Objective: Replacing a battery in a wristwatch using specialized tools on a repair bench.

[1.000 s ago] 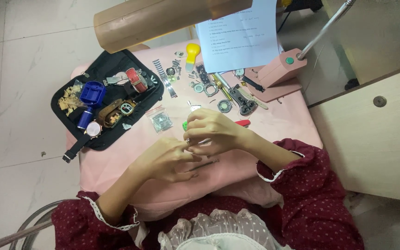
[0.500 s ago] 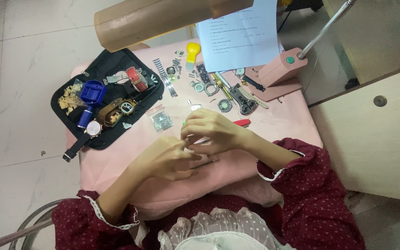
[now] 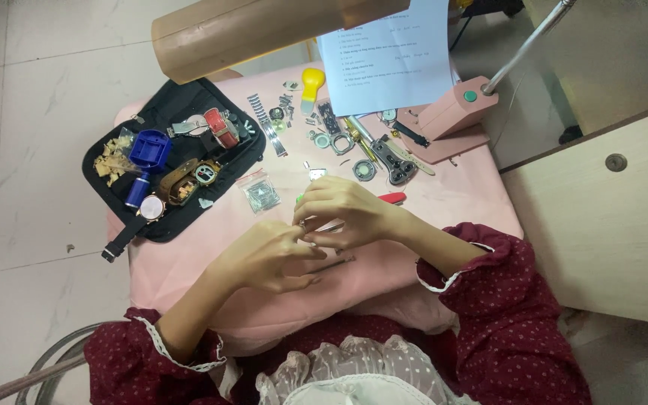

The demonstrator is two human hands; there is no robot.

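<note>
Hands meet mid-table over the pink cloth. Our left hand and right hand pinch a small metal part between closed fingertips; we'd keep it low, steady, near the parts bag.

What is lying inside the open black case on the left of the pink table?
The black case holds a blue tool, a red-strapped watch, other watches and pale loose bits. Whatever lies beneath them is covered.
</note>
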